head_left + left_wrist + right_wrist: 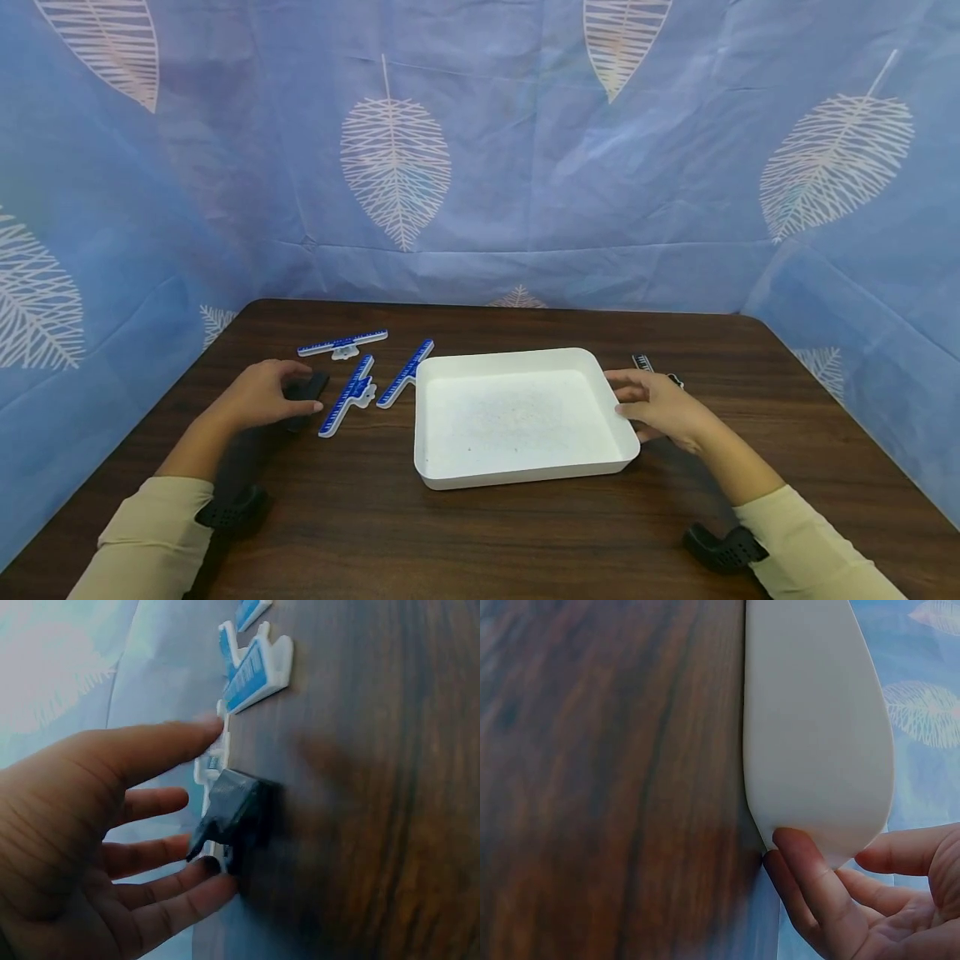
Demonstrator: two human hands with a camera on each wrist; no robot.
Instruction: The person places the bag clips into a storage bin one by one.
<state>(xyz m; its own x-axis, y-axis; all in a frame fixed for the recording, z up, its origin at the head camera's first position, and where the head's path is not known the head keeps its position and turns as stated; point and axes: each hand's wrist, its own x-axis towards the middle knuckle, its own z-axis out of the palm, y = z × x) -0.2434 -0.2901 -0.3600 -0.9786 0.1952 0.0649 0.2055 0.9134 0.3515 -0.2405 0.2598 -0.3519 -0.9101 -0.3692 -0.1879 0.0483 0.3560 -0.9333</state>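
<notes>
My left hand [258, 396] reaches round a black clip [236, 806] on the table, thumb held apart from the fingers. In the left wrist view the fingers lie behind the clip; whether they touch it I cannot tell. Just right of that hand lie three blue-and-white ruler clips: one at the back [342, 343], one nearest the hand [352, 396], and one [405, 375] against the left side of a shallow white tray [525, 482]. My right hand [660, 408] touches the tray's right side with its fingers fairly straight; the right wrist view shows fingertips on the outer wall [817, 727].
A black-and-white strip-like thing [642, 362] lies behind my right hand, partly hidden by it. Brown wood-grain table [487, 542] lies under everything. Blue leaf-patterned cloth [517, 167] hangs at the back and both sides. Small dark specks dot the tray's floor.
</notes>
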